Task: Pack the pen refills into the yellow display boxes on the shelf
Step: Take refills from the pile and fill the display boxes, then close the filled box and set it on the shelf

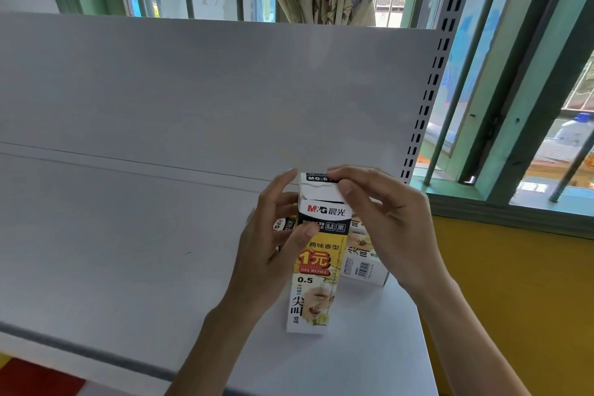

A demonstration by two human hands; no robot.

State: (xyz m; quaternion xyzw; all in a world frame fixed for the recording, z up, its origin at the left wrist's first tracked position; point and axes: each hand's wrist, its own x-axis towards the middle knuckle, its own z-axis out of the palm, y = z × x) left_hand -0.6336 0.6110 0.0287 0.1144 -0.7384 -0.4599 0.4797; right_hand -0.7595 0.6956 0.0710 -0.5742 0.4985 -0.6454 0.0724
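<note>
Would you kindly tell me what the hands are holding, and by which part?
Both hold the upright pen refill box: the left hand grips its upper body, thumb on the black band; the right hand pinches its top flap.

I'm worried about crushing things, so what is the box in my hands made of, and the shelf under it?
The box looks like thin printed paperboard, slightly glossy: its top flap shows a bare white, creased edge. The shelf is probably white painted sheet metal, smooth and matte, judging by the slotted upright beside it.
</note>
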